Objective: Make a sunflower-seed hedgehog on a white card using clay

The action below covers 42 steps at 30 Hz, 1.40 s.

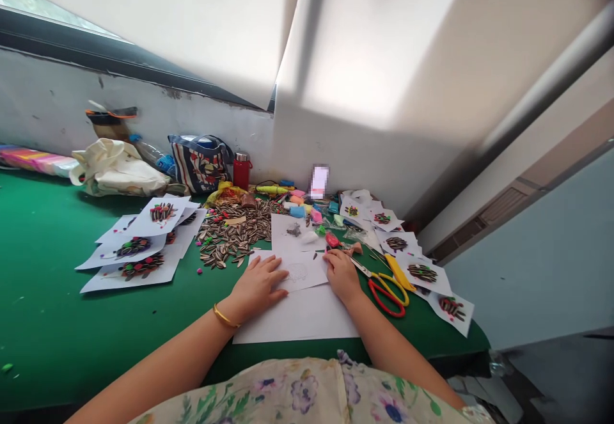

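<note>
My left hand (259, 286) lies flat with fingers spread on the left part of a white sheet (311, 272) bearing a faint pencil drawing. On the sheet's right edge rests my right hand (343, 274), its fingers slightly bent; whether they pinch anything is hidden. A single sunflower seed (315, 256) lies near its fingertips. Under this sheet is a larger blank paper (297, 318). Beyond it, another sheet (283, 226) carries a small grey picture. A big heap of striped sunflower seeds (249, 226) spreads behind my left hand. Red-and-yellow scissors (388, 293) lie just right of my right hand.
Paper cards with seed pictures lie in a left pile (144, 270) and a right pile (425, 274). Coloured clay packets (297, 211), a phone (319, 181), a red bottle (242, 171) and bags (199, 162) stand along the wall. The green table (48, 283) ends at the right.
</note>
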Each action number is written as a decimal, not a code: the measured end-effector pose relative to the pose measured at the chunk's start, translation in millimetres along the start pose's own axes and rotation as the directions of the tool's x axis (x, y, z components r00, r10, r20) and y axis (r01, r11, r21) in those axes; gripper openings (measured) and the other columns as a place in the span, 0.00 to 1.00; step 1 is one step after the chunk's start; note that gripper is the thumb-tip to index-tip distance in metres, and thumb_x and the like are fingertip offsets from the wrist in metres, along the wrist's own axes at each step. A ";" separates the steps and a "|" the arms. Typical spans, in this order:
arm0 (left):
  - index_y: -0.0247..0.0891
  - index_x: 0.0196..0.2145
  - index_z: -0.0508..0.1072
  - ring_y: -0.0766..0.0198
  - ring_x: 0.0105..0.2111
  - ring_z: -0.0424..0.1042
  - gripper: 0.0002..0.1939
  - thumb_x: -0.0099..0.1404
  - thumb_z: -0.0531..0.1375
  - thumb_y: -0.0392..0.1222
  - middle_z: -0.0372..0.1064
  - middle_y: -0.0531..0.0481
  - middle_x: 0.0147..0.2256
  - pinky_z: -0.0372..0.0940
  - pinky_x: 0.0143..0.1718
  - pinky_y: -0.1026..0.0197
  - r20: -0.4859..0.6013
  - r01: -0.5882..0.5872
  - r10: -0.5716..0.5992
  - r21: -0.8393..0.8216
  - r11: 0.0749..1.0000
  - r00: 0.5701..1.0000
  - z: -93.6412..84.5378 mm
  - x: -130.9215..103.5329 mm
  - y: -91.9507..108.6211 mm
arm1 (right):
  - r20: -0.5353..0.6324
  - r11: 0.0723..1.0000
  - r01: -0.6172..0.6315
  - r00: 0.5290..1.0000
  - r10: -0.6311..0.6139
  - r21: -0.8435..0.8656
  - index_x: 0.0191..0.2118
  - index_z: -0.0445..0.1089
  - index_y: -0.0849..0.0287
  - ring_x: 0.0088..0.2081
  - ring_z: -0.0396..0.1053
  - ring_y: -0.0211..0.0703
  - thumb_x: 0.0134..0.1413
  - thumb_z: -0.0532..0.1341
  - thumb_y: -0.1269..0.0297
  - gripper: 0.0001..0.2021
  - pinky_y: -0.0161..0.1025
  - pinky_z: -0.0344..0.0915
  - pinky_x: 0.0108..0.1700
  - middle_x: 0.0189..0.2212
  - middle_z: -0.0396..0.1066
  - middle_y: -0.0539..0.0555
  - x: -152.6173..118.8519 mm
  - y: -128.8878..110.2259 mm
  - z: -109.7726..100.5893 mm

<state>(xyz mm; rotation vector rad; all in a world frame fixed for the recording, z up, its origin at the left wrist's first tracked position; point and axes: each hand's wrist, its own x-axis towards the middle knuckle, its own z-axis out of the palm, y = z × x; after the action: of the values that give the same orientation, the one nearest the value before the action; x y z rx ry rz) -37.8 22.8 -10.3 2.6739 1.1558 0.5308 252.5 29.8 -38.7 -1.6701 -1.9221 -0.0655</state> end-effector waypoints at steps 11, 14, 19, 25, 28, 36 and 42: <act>0.50 0.51 0.74 0.45 0.62 0.58 0.21 0.60 0.64 0.50 0.62 0.44 0.60 0.49 0.63 0.37 -0.028 0.012 -0.014 -0.082 0.997 1.000 1.7 2.2 -4.3 | 0.001 1.000 -0.011 1.000 0.011 0.024 0.44 0.75 0.58 0.48 0.68 0.46 0.55 0.54 0.76 0.17 0.42 0.64 0.53 0.48 0.71 0.57 -1.4 -2.8 -4.6; 0.50 0.51 0.73 0.46 0.62 0.58 0.21 0.60 0.64 0.51 0.62 0.45 0.60 0.49 0.63 0.37 -0.005 0.015 -0.015 -0.061 0.998 1.000 0.8 2.9 -4.3 | 0.000 0.999 -0.025 1.000 0.025 0.043 0.46 0.75 0.58 0.48 0.68 0.46 0.55 0.54 0.75 0.17 0.42 0.63 0.54 0.48 0.71 0.57 -1.7 -3.9 -5.0; 0.49 0.53 0.73 0.46 0.63 0.58 0.21 0.62 0.63 0.50 0.61 0.44 0.61 0.49 0.63 0.37 0.023 0.017 -0.016 -0.037 0.999 1.000 -3.0 2.3 -1.9 | -0.024 0.997 -0.046 0.999 0.048 0.062 0.47 0.75 0.59 0.49 0.67 0.47 0.56 0.54 0.72 0.16 0.43 0.63 0.55 0.49 0.70 0.58 -4.7 -6.6 -4.2; 0.48 0.55 0.70 0.49 0.63 0.58 0.25 0.60 0.64 0.48 0.61 0.44 0.61 0.47 0.65 0.39 0.034 0.022 -0.019 -0.069 0.997 0.999 -3.7 1.9 -0.3 | -0.035 0.993 -0.113 0.993 0.112 -0.030 0.49 0.74 0.54 0.52 0.64 0.49 0.59 0.56 0.64 0.15 0.45 0.59 0.56 0.50 0.69 0.57 37.9 12.9 -26.8; 0.46 0.60 0.65 0.50 0.63 0.58 0.33 0.58 0.66 0.47 0.63 0.44 0.61 0.46 0.65 0.40 0.022 0.024 -0.021 -0.113 0.993 1.000 -2.5 1.4 -1.6 | 0.056 0.952 -0.273 0.957 0.283 -0.141 0.49 0.74 0.56 0.52 0.64 0.52 0.59 0.56 0.62 0.16 0.44 0.60 0.52 0.49 0.70 0.60 81.5 28.9 -32.3; 0.46 0.61 0.63 0.49 0.63 0.58 0.35 0.57 0.67 0.46 0.64 0.43 0.60 0.46 0.66 0.40 0.012 0.025 -0.024 -0.163 0.986 1.000 -6.5 -0.3 2.1 | 0.088 0.927 -0.323 0.935 0.344 -0.190 0.33 0.78 0.60 0.49 0.65 0.55 0.56 0.60 0.55 0.14 0.48 0.61 0.47 0.44 0.72 0.64 135.7 32.2 2.3; 0.45 0.61 0.63 0.49 0.63 0.57 0.36 0.57 0.67 0.47 0.63 0.43 0.60 0.45 0.66 0.39 0.025 0.023 -0.019 -0.145 0.989 0.999 -6.2 -0.5 -0.6 | -0.031 0.941 -0.316 0.949 0.315 -0.116 0.34 0.74 0.60 0.46 0.67 0.50 0.59 0.56 0.60 0.12 0.43 0.60 0.46 0.41 0.72 0.61 130.9 26.8 -12.5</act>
<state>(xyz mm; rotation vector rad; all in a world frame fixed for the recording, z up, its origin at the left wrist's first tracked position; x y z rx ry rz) -41.0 23.0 -4.9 2.5356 1.0936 0.5556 276.5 147.0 22.2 -2.0344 -1.6456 -0.0656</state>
